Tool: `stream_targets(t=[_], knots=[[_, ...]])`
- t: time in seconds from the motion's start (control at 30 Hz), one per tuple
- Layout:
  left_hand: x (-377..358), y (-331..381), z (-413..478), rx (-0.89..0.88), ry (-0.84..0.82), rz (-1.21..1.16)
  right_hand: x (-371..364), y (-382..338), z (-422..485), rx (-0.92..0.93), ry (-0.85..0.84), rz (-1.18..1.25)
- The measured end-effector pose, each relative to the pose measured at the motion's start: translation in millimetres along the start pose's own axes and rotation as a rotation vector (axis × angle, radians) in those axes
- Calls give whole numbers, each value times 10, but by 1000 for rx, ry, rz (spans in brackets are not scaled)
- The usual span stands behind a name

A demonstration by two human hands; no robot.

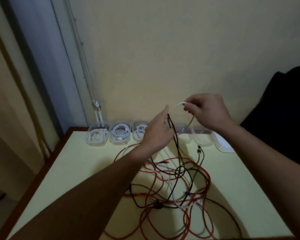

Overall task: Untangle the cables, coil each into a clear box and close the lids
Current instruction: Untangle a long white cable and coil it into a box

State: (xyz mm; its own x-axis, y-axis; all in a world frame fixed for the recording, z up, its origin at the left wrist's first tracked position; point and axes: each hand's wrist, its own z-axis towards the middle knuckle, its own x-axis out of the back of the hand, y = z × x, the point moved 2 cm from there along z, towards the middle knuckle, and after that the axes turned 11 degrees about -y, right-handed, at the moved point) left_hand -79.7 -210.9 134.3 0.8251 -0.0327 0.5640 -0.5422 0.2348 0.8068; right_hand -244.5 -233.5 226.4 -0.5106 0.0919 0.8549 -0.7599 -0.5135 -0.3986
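A tangle of red cable [164, 201], black cable [177, 163] and white cable [171, 191] lies on the yellow table [73, 172]. My left hand [156, 134] is raised above it, and strands of black cable hang down from its fingers. My right hand [206, 111] is higher and pinches the end of a white cable [179, 103] that arcs toward the left hand. A row of clear boxes stands at the table's far edge: three on the left [119, 134] hold coiled white cables, and those on the right [201, 137] look empty.
A white lid or flat box [223, 144] lies at the back right. A dark bulky shape [284, 110] fills the right side. A wall stands just behind the boxes. Two white cords [98, 116] hang down the wall at the back left.
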Motion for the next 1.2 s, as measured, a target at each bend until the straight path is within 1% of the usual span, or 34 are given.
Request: stream_targets(t=[0.1,0.17,0.23,0.27,0.37,0.43,0.5,0.6,0.67,0.73,0.8,0.83,0.9,0.97,1.07,1.13,1.2], knots=[[92,451,92,-20,17,-130,449,-159,77,9,95,-10],[160,583,123,-8,35,-177,683,-216,79,2,155,-8],[235,658,144,-18,26,-195,854,-220,57,-17,185,0],[284,703,148,5,17,-237,920,-211,41,-25,193,-1],[430,919,75,140,-84,-459,1065,-178,-11,-47,219,-1],[498,1034,38,148,-142,-537,1104,-160,-35,-53,225,33],[518,1086,8,70,-148,-442,1105,-148,-45,-51,221,94],[472,1026,-3,-9,-200,-189,1112,-145,-60,-65,242,260],[459,994,24,-24,-187,-159,1150,-150,-95,-87,240,364],[516,1041,56,-53,-91,-146,1178,-150,-140,-140,121,373],[636,1159,91,-117,15,-19,1180,-177,-191,-179,-58,265],[698,1236,103,-163,48,61,1166,-210,-217,-176,-117,234],[800,1406,114,-254,78,201,1118,-315,-261,-135,-163,288],[853,1554,105,-329,101,279,1069,-436,-291,-95,-143,427],[896,1648,61,-400,162,347,1073,-522,-306,-33,0,640],[890,1606,18,-426,173,395,1110,-526,-316,6,83,698],[821,1494,-26,-420,139,494,1149,-544,-349,32,112,763]])
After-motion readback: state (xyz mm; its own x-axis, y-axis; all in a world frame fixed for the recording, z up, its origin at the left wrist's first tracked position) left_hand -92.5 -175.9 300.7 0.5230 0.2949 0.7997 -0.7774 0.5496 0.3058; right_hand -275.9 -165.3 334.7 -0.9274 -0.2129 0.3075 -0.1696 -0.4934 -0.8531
